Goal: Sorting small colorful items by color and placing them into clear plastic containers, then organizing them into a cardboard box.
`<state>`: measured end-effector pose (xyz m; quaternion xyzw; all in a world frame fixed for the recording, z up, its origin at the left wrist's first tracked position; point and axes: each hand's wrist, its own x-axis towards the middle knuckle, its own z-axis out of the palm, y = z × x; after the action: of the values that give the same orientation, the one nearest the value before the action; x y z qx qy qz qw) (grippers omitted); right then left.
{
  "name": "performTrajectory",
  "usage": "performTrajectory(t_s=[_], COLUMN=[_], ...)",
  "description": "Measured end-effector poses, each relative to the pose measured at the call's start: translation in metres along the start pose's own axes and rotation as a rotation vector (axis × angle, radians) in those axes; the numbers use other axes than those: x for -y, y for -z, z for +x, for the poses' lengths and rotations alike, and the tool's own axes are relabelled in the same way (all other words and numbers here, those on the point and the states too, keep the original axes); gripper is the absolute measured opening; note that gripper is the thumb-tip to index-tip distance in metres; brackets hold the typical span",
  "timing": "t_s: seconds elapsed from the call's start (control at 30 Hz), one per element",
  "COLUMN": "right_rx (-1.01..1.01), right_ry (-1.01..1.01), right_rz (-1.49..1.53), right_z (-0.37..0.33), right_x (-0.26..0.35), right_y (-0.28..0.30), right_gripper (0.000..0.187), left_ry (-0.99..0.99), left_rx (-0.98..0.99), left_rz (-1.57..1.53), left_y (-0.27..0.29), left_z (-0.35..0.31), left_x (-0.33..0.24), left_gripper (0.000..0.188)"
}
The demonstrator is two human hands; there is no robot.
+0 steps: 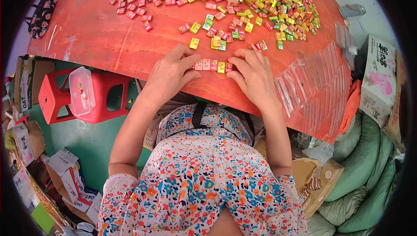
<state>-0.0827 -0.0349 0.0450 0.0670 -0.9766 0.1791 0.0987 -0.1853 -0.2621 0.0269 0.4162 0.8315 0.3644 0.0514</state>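
Note:
A short row of small candy boxes (206, 65), mostly pink with one yellow, lies on the red table (100, 40) near its front edge. At the row's left end my left hand (173, 69) is closed, thumb and fingers pressing the end box. My right hand (251, 73) pinches the other end, its thumb and fingers against the last box. Just beyond the row lie a few loose boxes, among them a yellow box (194, 43) and a yellow and green cluster (218, 42). The end boxes are partly hidden by my fingers.
A big heap of pink, yellow and green boxes (278, 1) covers the far side. Clear plastic sleeves (310, 84) lie to the right. Red stools (102, 97) with a plastic tub (81, 92) stand at left. Cartons (378, 79) and green sacks (360, 158) sit at right.

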Motion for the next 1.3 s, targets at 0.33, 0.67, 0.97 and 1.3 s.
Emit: performTrajectory(t_s=[0.33, 0.67, 0.97, 1.3], right_rx=[-0.089, -0.111, 0.024, -0.040], right_ry=[-0.075, -0.090, -0.140, -0.049], right_rz=[-0.008, 0.243, 0.259, 0.182], right_z=[-0.011, -0.012, -0.008, 0.002], right_x=[-0.018, 0.005, 0.005, 0.010], right_y=[0.014, -0.015, -0.007, -0.024], right_gripper=[0.036, 0.029, 0.047, 0.035], left_ry=[0.025, 0.042, 0.107, 0.024], left_rx=[-0.016, 0.002, 0.080, 0.108], left_rz=[0.013, 0.023, -0.100, 0.006], left_y=[0.000, -0.005, 0.006, -0.006], left_z=[0.000, -0.002, 0.000, 0.010], left_x=[-0.003, -0.007, -0.008, -0.009], left_gripper=[0.039, 0.035, 0.049, 0.035])
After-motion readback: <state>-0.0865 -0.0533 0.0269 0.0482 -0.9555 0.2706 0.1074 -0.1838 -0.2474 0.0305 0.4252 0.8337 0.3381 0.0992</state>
